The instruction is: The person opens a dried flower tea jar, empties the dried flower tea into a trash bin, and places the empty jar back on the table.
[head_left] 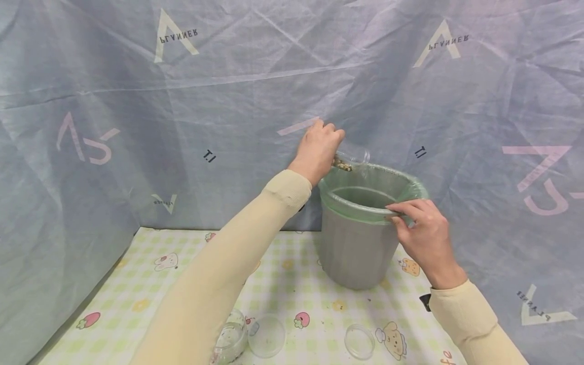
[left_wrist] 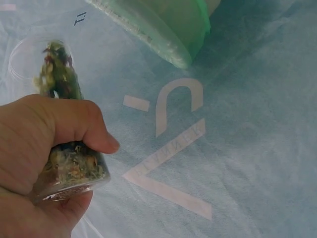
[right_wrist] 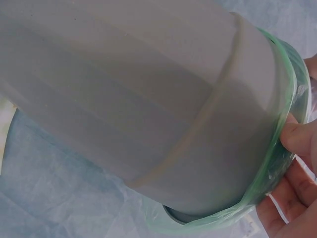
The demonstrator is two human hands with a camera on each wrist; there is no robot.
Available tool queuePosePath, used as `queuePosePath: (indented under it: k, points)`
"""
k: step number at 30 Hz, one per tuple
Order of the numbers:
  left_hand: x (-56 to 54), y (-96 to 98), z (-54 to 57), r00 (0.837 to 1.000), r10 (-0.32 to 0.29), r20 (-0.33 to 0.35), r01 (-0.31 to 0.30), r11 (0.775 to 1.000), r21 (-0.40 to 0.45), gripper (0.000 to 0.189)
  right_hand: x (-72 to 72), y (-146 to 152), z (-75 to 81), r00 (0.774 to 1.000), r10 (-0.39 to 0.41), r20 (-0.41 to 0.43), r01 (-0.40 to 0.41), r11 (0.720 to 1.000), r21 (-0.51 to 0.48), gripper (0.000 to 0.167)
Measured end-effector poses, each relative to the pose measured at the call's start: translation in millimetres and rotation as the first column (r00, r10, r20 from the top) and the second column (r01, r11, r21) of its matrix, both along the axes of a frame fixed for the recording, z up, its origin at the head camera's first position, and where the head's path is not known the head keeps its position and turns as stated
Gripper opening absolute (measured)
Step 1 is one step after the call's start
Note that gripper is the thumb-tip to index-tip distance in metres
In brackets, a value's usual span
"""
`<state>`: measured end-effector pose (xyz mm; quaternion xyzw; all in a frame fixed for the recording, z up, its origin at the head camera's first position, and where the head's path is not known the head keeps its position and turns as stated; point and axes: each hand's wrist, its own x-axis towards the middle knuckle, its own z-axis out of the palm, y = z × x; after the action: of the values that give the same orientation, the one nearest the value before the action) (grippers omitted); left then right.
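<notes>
My left hand (head_left: pixel 318 148) grips a clear plastic jar (left_wrist: pixel 81 171) that lies tilted on its side, its mouth pointing over the bin. Dried, leafy bits in yellow, green and dark red (head_left: pixel 342 163) lie inside the jar. Below stands a grey trash bin (head_left: pixel 356 248), lined with a thin green bag (head_left: pixel 412 190) folded over its rim. With thumb and fingers my right hand (head_left: pixel 424 228) pinches the bag-covered rim at the near right. The bottom of the bin's inside is hidden from the head view.
On the checkered tablecloth (head_left: pixel 173 289), near the front, are another clear jar (head_left: pixel 231 337) partly behind the left sleeve, a round clear lid (head_left: pixel 266 336) and a smaller one (head_left: pixel 359 341). Small crumbs dot the cloth. A blue-grey fabric sheet (head_left: pixel 228 101) hangs behind.
</notes>
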<state>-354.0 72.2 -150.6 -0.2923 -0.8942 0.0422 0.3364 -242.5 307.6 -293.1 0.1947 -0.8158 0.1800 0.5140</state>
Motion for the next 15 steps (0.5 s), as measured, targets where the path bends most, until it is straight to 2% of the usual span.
queuePosePath:
  k: [5, 15]
  points:
    - [0.7, 1.0, 0.4, 1.000, 0.004, -0.018, -0.004, 1.000, -0.019, 0.039, -0.8, 0.6, -0.7, 1.000, -0.004, 0.016, 0.004, 1.000, 0.004, 0.031]
    - [1.0, 5.5, 3.1, 1.000, 0.012, -0.020, -0.013, 0.999, -0.039, 0.040, -1.0, 0.3, -0.3, 1.000, 0.009, -0.016, -0.009, 1.000, -0.004, 0.033]
